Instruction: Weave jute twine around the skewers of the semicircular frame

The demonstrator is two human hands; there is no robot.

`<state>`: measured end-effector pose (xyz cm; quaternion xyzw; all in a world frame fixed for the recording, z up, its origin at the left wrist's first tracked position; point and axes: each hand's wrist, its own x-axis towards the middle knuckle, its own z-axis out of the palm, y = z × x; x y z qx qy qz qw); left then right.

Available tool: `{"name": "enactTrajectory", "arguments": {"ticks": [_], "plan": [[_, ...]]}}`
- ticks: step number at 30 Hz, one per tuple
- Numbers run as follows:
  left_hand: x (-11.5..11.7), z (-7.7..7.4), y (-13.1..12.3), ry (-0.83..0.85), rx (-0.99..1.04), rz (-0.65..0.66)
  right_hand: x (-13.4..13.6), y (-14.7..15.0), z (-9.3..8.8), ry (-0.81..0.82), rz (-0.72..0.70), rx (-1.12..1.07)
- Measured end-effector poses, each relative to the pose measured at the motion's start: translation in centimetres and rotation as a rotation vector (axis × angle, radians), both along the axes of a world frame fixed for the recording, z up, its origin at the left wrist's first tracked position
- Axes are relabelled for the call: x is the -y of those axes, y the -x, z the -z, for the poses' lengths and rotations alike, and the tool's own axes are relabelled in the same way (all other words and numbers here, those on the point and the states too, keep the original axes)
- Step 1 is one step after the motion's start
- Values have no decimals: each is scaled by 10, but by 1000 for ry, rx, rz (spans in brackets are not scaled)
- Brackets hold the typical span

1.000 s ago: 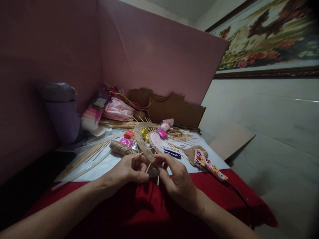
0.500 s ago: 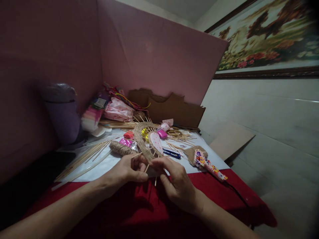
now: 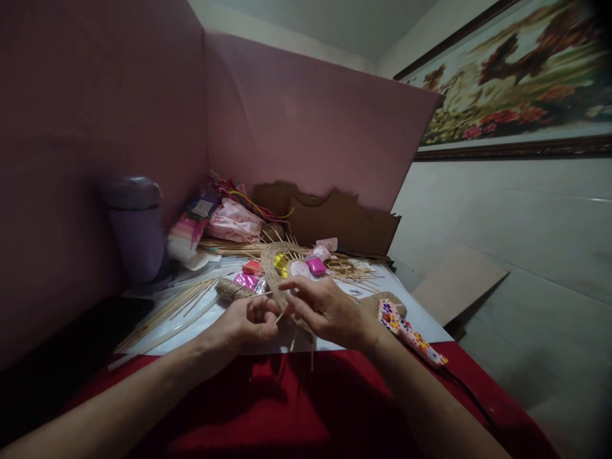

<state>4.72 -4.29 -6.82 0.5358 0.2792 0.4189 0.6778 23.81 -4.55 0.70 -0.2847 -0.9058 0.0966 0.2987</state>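
Lower centre: stick [image 3: 280,317] pinched by left fingers [image 3: 261,306]; right fingers [image 3: 306,288] part-curled, hold unclear; twine band [image 3: 269,266] could be skewed by tugging.

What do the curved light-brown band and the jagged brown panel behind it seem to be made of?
The curved light-brown band looks like matte twine, perhaps jute: its surface shows coarse, fibrous lines. The jagged brown panel is probably cardboard with a dull finish, judging by its flat face and rough edge.
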Motion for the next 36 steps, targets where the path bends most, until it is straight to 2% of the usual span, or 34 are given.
{"name": "enactTrajectory", "arguments": {"ticks": [5,8,16,36], "plan": [[2,1,-1,-2,-20,-5,-1,-9,24,-31,-19,-103],[1,3,-1,4,-17,-14,0,-13,31,-52,-41,-112],[3,1,0,26,-25,-16,-4,-14,32,-133,-82,-118],[1,5,0,-10,-52,-23,-5,-13,33,-138,-98,-136]]}}
